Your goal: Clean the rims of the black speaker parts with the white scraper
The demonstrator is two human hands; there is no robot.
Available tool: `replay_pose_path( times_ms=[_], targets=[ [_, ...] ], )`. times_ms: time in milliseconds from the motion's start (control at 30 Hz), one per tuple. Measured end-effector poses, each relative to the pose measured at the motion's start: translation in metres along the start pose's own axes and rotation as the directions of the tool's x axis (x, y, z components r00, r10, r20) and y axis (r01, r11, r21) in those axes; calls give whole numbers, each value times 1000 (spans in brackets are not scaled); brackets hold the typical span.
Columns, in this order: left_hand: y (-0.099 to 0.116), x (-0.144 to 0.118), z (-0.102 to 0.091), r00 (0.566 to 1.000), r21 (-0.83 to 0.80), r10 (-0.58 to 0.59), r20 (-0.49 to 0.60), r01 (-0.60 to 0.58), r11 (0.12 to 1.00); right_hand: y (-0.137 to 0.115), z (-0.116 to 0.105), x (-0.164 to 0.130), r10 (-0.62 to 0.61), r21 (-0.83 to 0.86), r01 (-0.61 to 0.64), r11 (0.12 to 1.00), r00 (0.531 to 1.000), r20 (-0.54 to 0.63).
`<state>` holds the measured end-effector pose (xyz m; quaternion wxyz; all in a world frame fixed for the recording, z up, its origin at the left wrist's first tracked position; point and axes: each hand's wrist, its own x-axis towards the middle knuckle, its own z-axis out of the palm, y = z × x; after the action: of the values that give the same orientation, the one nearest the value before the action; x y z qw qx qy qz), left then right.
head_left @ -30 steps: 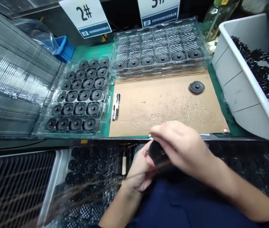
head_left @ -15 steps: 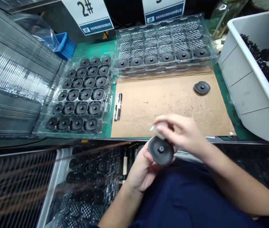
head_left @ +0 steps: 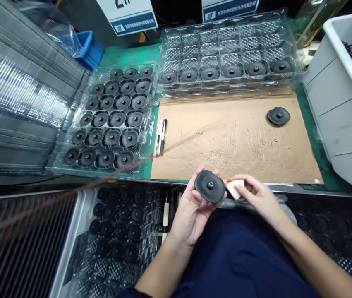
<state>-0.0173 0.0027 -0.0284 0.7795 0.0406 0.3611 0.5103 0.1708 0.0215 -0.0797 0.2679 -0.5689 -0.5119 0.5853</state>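
Note:
My left hand (head_left: 194,211) grips a black, rounded plastic disc (head_left: 205,192) by its edge, the face with the raised centre post turned up. Just right of it, my right hand (head_left: 258,196) pinches a small cream-white block (head_left: 235,188), which looks like a sponge or eraser, close to the disc's right rim. Whether the block touches the disc I cannot tell. Both hands are in front of the table's near edge. A second black disc (head_left: 278,116) lies on the cardboard sheet (head_left: 191,124) at the right.
At the left, a clear tray (head_left: 146,145) holds rows of black discs. Behind the cardboard stands a clear tray stack (head_left: 225,85) with one row of discs. Pens (head_left: 161,137) lie on the cardboard's left. A grey bin (head_left: 334,103) is at right, a blue basket (head_left: 91,51) at back left.
My right hand has moved the white block from the disc's far edge down to its right side. The disc in my left hand has tilted slightly. The whole view has shifted a little.

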Motion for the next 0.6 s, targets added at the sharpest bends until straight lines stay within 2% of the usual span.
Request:
replay_pose_path(
  times_ms=[67,133,200,267,333,400,467,533,600],
  targets=[
    [-2,1,1,1000,10,14,7,-14,1000,-24,-6,4,-55,-6,54,999,994,-98],
    [-5,2,2,999,31,38,14,-39,999,-52,-6,4,-181,-47,176,983,971,-156],
    [-8,3,1,998,67,62,4,-62,996,-77,3,1,-377,-119,363,924,918,-126],
    [-10,2,-1,997,116,73,-32,-69,991,-95,16,-4,-544,-176,532,828,839,-21],
    [-11,2,-3,993,163,91,-76,-78,984,-105,25,-6,-568,-200,582,788,813,126],
    [-11,1,-4,987,182,134,-88,-116,976,-108,29,-4,-501,-235,544,805,837,222],
    [-10,1,-3,982,184,178,-67,-163,969,-106,30,-2,-515,-271,541,797,841,163],
    [-8,2,-1,981,188,187,-47,-175,967,-103,28,-5,-614,-266,602,753,788,46],
    [-6,1,3,982,198,185,-38,-175,965,-102,25,-12,-662,-210,655,726,748,46]
  ],
)
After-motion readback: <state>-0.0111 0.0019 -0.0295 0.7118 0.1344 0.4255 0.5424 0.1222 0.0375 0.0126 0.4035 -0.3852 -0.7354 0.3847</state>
